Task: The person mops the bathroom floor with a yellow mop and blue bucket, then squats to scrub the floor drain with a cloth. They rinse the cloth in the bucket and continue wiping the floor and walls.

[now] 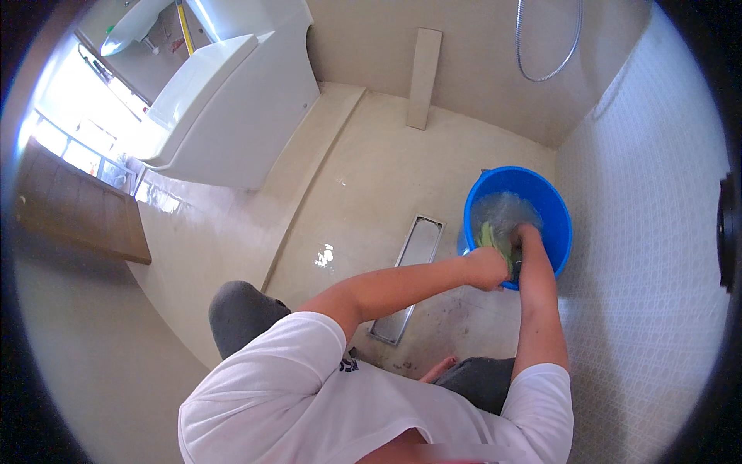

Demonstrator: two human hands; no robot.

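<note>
A blue plastic bucket (557, 223) holding cloudy, foamy water (503, 210) stands on the floor near the right wall. My left hand (487, 268) is at its near left rim, closed around a green cloth (488, 235). The cloth hangs into the bucket and looks wet. My right hand (526, 233) reaches down inside the bucket beside the cloth. Its fingers are partly hidden in the water, so I cannot tell whether they grip anything.
Left of the bucket, a long metal floor drain (418, 243) lies in the wet floor. A narrow tile strip (425, 78) leans on the far wall. A shower hose (545, 75) hangs above. A white toilet (232, 110) and a wooden door (81, 200) stand at left.
</note>
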